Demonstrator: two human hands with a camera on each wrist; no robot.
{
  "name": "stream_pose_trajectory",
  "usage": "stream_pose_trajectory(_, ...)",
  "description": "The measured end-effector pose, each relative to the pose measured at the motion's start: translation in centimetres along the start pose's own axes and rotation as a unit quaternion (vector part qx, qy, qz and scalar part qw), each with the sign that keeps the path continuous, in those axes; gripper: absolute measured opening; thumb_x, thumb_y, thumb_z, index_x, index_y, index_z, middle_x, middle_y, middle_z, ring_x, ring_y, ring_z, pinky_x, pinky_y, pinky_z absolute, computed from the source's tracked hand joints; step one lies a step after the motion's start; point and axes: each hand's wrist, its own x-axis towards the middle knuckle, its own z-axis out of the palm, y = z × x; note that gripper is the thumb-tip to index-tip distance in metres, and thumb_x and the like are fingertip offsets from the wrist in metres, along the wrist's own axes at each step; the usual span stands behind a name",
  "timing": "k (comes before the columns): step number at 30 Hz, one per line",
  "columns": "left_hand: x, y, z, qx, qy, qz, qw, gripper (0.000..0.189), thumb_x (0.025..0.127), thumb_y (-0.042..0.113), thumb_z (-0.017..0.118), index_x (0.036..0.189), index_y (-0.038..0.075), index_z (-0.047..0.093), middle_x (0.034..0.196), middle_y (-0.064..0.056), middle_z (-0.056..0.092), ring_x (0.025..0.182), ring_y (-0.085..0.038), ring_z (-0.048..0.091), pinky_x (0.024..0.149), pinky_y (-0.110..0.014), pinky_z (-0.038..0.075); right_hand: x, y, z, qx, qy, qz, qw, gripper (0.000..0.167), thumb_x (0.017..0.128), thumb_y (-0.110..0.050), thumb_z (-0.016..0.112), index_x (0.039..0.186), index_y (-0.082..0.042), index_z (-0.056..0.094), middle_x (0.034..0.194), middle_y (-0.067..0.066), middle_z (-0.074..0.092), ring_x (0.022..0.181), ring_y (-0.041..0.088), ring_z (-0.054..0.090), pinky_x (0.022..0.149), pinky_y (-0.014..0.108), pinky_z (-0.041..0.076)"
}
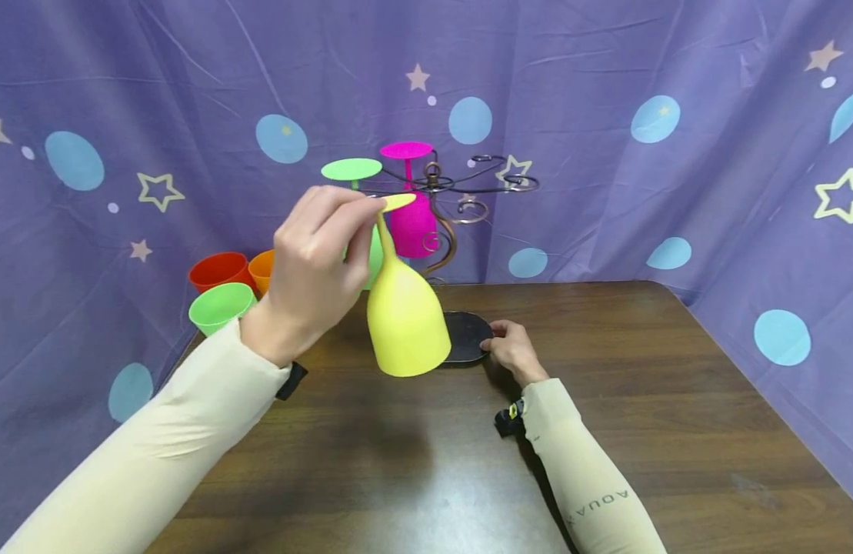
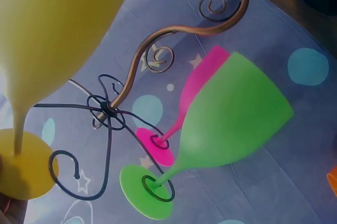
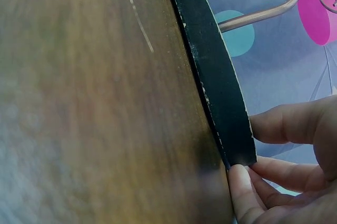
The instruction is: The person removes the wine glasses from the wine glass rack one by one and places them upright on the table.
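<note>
By its foot, my left hand (image 1: 320,258) pinches a yellow wine glass (image 1: 407,319) that hangs upside down above the table, slightly tilted. Behind it stands a bronze wire glass rack (image 1: 445,238) with curled arms. A magenta wine glass (image 1: 412,223) and a green wine glass (image 2: 237,113) hang bowl-down from two of its hooks. In the left wrist view an unoccupied hook (image 2: 79,176) curls close to the yellow foot. My right hand (image 1: 514,350) grips the right end of the rack's black base (image 1: 465,336), thumb and fingers at its edge.
At the table's left edge stand a red cup (image 1: 218,271), an orange cup (image 1: 262,269) and a green cup (image 1: 221,306), partly behind my left arm. A purple curtain (image 1: 578,69) with stars hangs behind the brown wooden table (image 1: 606,338).
</note>
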Motion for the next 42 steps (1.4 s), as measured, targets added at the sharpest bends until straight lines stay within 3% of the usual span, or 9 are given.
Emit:
stream_pose_trajectory(8, -1.4, 0.8, -1.6, 0.011, 0.068, -0.029, 0.9972, 0.013, 0.085, -0.008, 0.059, 0.087, -0.003, 0.071, 0.075, -0.017, 0.061, 0.067, -0.035, 0.053, 0.063, -0.043, 0.044, 0.0, 0.1, -0.3, 0.002, -0.002, 0.002, 1.0000, 0.051, 0.082, -0.002, 0.066, 0.130, 0.005, 0.051, 0.124, 0.022, 0.055, 0.115, 0.032, 0.051, 0.099, 0.044, 0.041)
stream_pose_trajectory(14, -3.2, 0.0, -2.6, 0.027, 0.103, -0.089, 0.9903, 0.010, 0.083, -0.005, 0.062, 0.087, -0.004, 0.071, 0.075, -0.020, 0.060, 0.070, -0.036, 0.056, 0.068, -0.037, 0.044, -0.1, -0.1, -0.3, 0.002, -0.003, 0.006, 1.0000, 0.050, 0.082, -0.003, 0.066, 0.130, 0.004, 0.052, 0.125, 0.022, 0.055, 0.115, 0.032, 0.051, 0.099, 0.043, 0.041)
stream_pose_trajectory(20, -6.1, -1.3, -3.0, 0.048, 0.082, -0.140, 0.9855, 0.010, 0.084, -0.002, 0.063, 0.090, -0.004, 0.071, 0.078, -0.019, 0.062, 0.072, -0.033, 0.058, 0.070, -0.031, 0.044, -0.3, -0.3, -0.4, 0.017, 0.001, 0.003, 0.9999, 0.045, 0.085, -0.008, 0.064, 0.127, 0.005, 0.053, 0.122, 0.021, 0.056, 0.111, 0.030, 0.052, 0.097, 0.042, 0.042)
stream_pose_trajectory(24, -8.5, -2.1, -2.8, 0.041, 0.066, -0.172, 0.9820, 0.012, 0.083, -0.001, 0.063, 0.091, -0.004, 0.072, 0.081, -0.018, 0.064, 0.074, -0.031, 0.059, 0.072, -0.028, 0.044, -0.8, -0.7, -0.9, 0.013, 0.025, -0.021, 0.9994, 0.042, 0.089, -0.014, 0.062, 0.125, 0.006, 0.055, 0.119, 0.021, 0.058, 0.110, 0.031, 0.053, 0.095, 0.042, 0.043)
stream_pose_trajectory(29, -11.7, -2.6, -2.1, 0.038, 0.041, -0.239, 0.9695, 0.013, 0.082, -0.002, 0.064, 0.092, -0.003, 0.072, 0.078, -0.016, 0.063, 0.068, -0.025, 0.054, 0.064, -0.023, 0.039, -2.2, -1.9, -1.4, -0.033, 0.072, -0.106, 0.9912, 0.033, 0.090, -0.017, 0.061, 0.119, 0.000, 0.061, 0.109, 0.016, 0.065, 0.103, 0.028, 0.060, 0.090, 0.042, 0.046)
stream_pose_trajectory(33, -13.8, -2.7, -1.5, 0.031, 0.021, -0.322, 0.9462, 0.012, 0.080, -0.004, 0.066, 0.090, -0.002, 0.072, 0.075, -0.013, 0.063, 0.065, -0.020, 0.051, 0.061, -0.020, 0.038, -4.4, -3.3, -1.8, -0.025, 0.088, -0.215, 0.9723, 0.023, 0.090, -0.014, 0.062, 0.111, -0.004, 0.066, 0.102, 0.010, 0.067, 0.094, 0.024, 0.063, 0.084, 0.042, 0.050)
stream_pose_trajectory(37, -15.1, -2.4, -0.7, 0.004, -0.006, -0.415, 0.9096, 0.012, 0.079, -0.003, 0.067, 0.090, -0.001, 0.072, 0.079, -0.012, 0.067, 0.066, -0.014, 0.054, 0.060, -0.018, 0.042, -7.1, -4.5, -2.2, -0.007, 0.097, -0.332, 0.9383, 0.017, 0.090, -0.011, 0.064, 0.105, -0.007, 0.068, 0.098, 0.002, 0.065, 0.087, 0.016, 0.062, 0.078, 0.035, 0.054)
stream_pose_trajectory(40, -16.0, -2.2, -0.2, -0.017, -0.026, -0.482, 0.8756, 0.013, 0.080, -0.002, 0.067, 0.092, -0.001, 0.072, 0.081, -0.012, 0.069, 0.065, -0.012, 0.056, 0.057, -0.015, 0.043, -9.0, -5.2, -2.5, 0.006, 0.112, -0.437, 0.8923, 0.014, 0.089, -0.009, 0.064, 0.102, -0.007, 0.069, 0.095, 0.002, 0.065, 0.083, 0.014, 0.060, 0.076, 0.027, 0.052)
stream_pose_trajectory(42, -16.5, -2.0, 0.2, -0.026, -0.041, -0.524, 0.8506, 0.014, 0.081, -0.001, 0.067, 0.093, 0.001, 0.073, 0.080, -0.012, 0.069, 0.064, -0.012, 0.056, 0.055, -0.014, 0.043, -10.1, -5.8, -2.6, 0.005, 0.123, -0.513, 0.8495, 0.014, 0.090, -0.010, 0.062, 0.101, -0.005, 0.068, 0.094, 0.005, 0.065, 0.083, 0.016, 0.059, 0.077, 0.026, 0.050)
